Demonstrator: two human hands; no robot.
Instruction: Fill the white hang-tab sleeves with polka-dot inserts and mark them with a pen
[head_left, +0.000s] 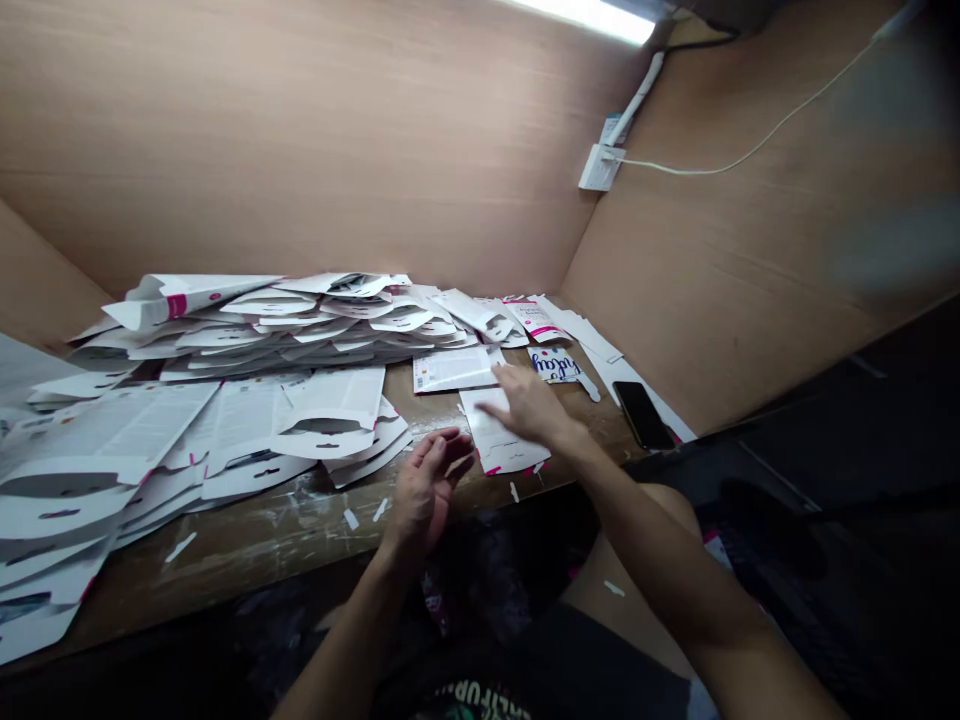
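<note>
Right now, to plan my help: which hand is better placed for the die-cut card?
Right, probably: the right hand is over the die-cut card; the left hand is beside it.

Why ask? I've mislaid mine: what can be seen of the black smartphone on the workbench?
The black smartphone is a slim, rounded-corner slab lying flat at the right end of the wooden workbench. Its dark, glossy face points up and shows nothing lit; whether that is screen or back cannot be told. One long edge meets a white cardboard strip, perhaps overlapping it. The right hand is nearby, not touching.
</note>
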